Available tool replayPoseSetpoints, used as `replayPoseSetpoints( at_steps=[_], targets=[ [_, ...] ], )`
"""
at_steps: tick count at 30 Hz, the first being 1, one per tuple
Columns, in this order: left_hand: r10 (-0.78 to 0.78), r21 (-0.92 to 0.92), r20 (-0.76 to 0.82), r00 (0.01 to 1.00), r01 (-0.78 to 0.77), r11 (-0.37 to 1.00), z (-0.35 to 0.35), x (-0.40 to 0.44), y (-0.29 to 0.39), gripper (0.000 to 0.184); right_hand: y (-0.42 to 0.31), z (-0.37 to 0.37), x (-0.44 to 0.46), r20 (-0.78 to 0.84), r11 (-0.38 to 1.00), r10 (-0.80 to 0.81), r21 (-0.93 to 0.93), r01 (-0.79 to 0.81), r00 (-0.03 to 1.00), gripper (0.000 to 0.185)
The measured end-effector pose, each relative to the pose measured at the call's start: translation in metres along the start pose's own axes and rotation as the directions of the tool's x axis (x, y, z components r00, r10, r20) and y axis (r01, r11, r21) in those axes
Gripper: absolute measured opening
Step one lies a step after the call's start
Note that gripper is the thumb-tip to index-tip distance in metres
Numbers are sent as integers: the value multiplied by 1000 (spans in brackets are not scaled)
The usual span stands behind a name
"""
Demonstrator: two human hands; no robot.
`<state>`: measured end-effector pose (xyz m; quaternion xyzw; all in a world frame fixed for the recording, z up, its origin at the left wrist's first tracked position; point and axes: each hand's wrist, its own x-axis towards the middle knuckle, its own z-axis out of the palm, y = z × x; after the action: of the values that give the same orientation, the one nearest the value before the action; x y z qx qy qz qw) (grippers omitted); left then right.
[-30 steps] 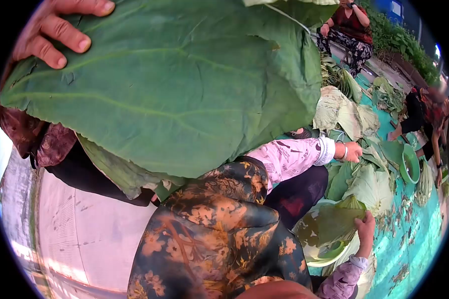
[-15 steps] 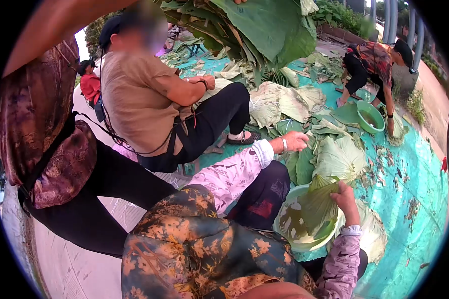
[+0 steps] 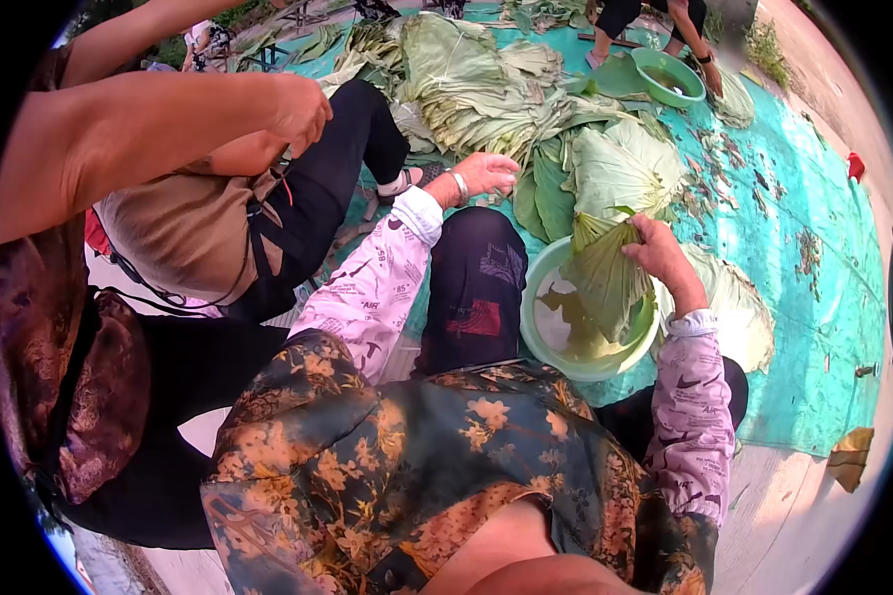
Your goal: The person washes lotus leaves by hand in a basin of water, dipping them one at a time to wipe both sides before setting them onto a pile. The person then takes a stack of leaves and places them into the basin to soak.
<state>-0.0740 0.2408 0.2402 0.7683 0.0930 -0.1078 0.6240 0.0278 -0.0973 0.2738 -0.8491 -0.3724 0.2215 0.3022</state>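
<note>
My right hand (image 3: 662, 260) pinches the stem end of a wet green leaf (image 3: 607, 283), which hangs folded into a pale green basin (image 3: 637, 357) of cloudy water. Left of the basin, my left hand (image 3: 486, 177) is raised over the piled leaves, with its fingers loosely together and nothing seen in them. A stack of broad pale green leaves (image 3: 620, 171) lies just beyond the basin, with darker leaves (image 3: 549, 193) at its left side. More pale leaves (image 3: 739, 307) lie partly under my right forearm.
A co-worker's arm (image 3: 169, 129) reaches in from the left, near a seated person in brown (image 3: 184, 233). A large leaf heap (image 3: 466, 84) lies on the turquoise sheet (image 3: 814, 327). At the back another person's hand (image 3: 712, 77) is beside a green basin (image 3: 670, 77).
The large leaf bundle held by the standing co-worker has left the upper view, uncovering the heap. The view has tilted downward. My right hand still holds its leaf at the basin.
</note>
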Motion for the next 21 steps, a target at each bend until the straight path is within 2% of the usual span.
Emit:
replayPoseSetpoints(
  at_steps=[9, 11, 14, 15, 17, 19, 20, 21],
  targets=[
    [-203, -66, -131, 970, 196, 978, -33, -30, -50, 38, 7, -6, 8, 23, 1000, 26, 8, -26, 999, 35],
    [-207, -44, -151, 967, 203, 978, -38, -38, -52, 37, 7, -5, 7, 24, 1000, 23, 11, -23, 999, 35],
    [-160, 23, -177, 971, 167, 986, -35, -46, -17, 38, 9, -3, 5, 15, 1000, 21, 12, -21, 1000, 35],
    [-123, 45, -169, 978, 132, 990, -31, -44, -1, 39, 9, -2, 5, 12, 1000, 23, 12, -23, 1000, 35],
    [29, -20, -90, 996, -31, 999, -21, -29, 16, 42, 10, -3, 7, -2, 999, 6, 53, -6, 1000, 35],
    [111, 26, 56, 992, -113, 993, 1, -11, 38, 46, 6, -6, 4, 0, 991, -6, 134, 6, 1000, 33],
    [66, 51, 125, 990, -73, 996, 18, -11, 57, 51, 7, -4, 3, 7, 970, 33, 242, -34, 999, 30],
    [89, 73, 151, 985, -101, 992, 33, -4, 62, 55, 6, -6, 1, -7, 974, 11, 225, -9, 1000, 29]
  ],
)
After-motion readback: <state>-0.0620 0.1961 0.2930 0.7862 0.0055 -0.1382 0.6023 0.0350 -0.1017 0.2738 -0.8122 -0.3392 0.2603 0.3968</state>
